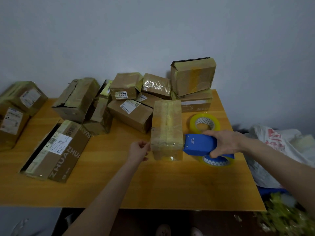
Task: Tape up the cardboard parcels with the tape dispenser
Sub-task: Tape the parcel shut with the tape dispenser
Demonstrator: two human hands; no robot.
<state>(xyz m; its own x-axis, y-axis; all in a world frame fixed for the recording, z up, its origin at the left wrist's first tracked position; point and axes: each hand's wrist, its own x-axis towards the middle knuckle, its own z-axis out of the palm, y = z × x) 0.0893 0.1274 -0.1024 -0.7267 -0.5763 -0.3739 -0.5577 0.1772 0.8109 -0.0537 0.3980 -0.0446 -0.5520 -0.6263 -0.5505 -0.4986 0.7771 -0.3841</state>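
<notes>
Head view: two bare forearms reach in over the near edge of the wooden table. The right hand wraps fingers and thumb round the blue tape dispenser, whose front end meets the right side of the tape-covered parcel. The dispenser's tape roll shows just below this hand. The left hand, on the parcel's opposite side, sets curled fingers against its lower left edge; whether they pinch anything cannot be told. Just beyond the right hand, a spare roll of yellowish tape lies flat. Left of the left hand lies a long box printed ZHUANZHUAN. Beyond both hands, a heap of parcels stands against the grey wall. Right of the right forearm lies a white plastic bag.
</notes>
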